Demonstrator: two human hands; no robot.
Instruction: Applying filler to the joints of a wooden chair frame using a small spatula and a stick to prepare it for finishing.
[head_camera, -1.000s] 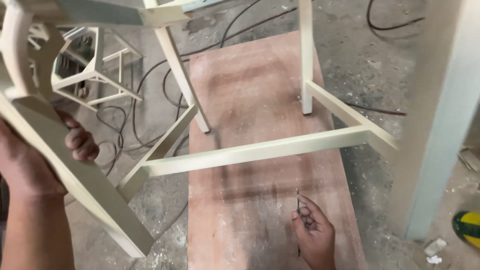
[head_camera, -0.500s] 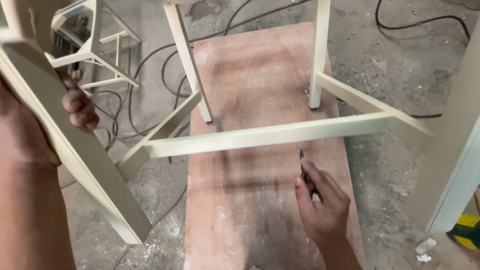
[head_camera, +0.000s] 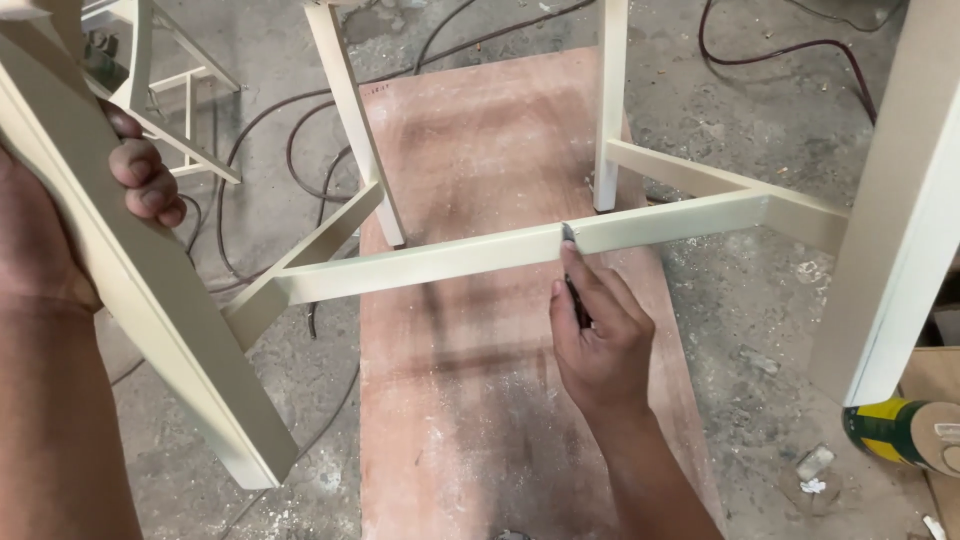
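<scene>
Two hands are busy with one cream-painted wooden chair frame (head_camera: 420, 265) that stands on a reddish-brown board (head_camera: 480, 400) on the dusty grey floor (head_camera: 760, 320). Far on the left, the left hand (head_camera: 60, 230) is wrapped around a thick leg (head_camera: 150, 300) of the frame. Its fingers (head_camera: 145, 180) curl tight over the front of the wood, so this hand is gripping the leg and holding the frame tilted. Behind it stands another pale frame (head_camera: 170, 90), and black cables (head_camera: 250, 170) snake across the floor. In the middle, a long crossbar (head_camera: 450, 260) runs from the tilted leg over to the right side. The right hand (head_camera: 595, 340) reaches up to this bar. Its fingers are pinched shut around a thin dark tool (head_camera: 572, 275), maybe a pencil or a small blade, and I cannot tell which. The tip of the tool touches the front of the bar, about halfway along. I think the work on this bar is only just starting, because I see no clear line or cut on the paint, and the rest of the bar looks smooth and untouched. On the right stands a wide pale post (head_camera: 900, 200), and low in the corner lies a green and yellow can (head_camera: 890, 430) beside some brown cardboard (head_camera: 935, 375).
</scene>
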